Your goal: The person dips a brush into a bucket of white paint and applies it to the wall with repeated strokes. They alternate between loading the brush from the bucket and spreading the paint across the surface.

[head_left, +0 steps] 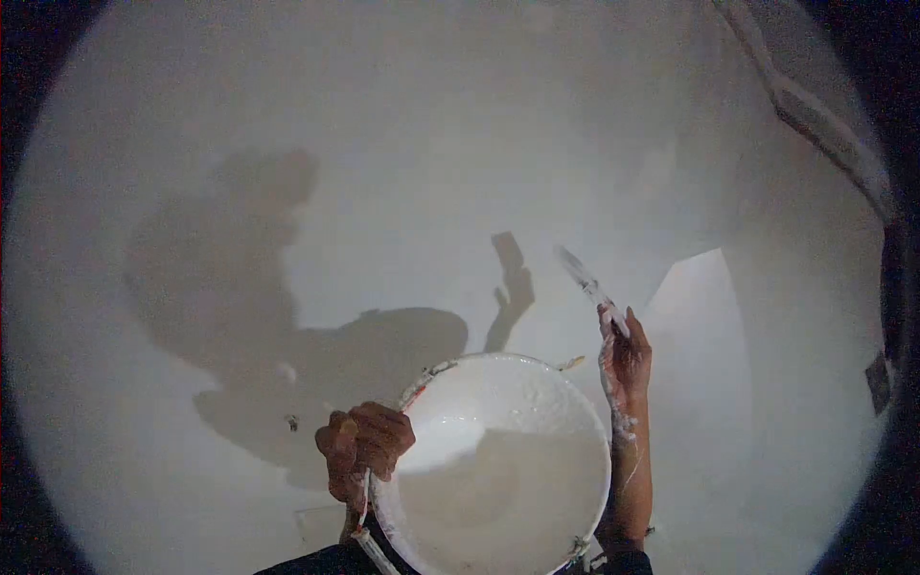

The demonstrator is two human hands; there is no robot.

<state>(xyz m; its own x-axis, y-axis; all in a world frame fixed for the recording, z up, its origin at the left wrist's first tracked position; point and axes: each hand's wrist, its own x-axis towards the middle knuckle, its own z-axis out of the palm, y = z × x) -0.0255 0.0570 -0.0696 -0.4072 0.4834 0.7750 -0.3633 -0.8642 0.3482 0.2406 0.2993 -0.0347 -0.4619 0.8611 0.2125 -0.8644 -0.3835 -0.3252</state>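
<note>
A round white bucket (503,489) with a pale, whitish content is at the bottom middle, its rim smeared and spotted. My left hand (366,446) is closed round the bucket's left rim. To the right of the bucket, my right hand (625,350) is raised with its fingers round the handle of a white-coated brush-like tool (583,275), which points up and left. White smears cover parts of my right hand and forearm. The tool's tip looks blurred against the pale wall behind it.
A pale wall (412,125) fills most of the view, with shadows of a person, the bucket and the tool on it. A brighter lit patch (700,355) lies right of my forearm. A light, ridged edge (824,120) runs down the upper right.
</note>
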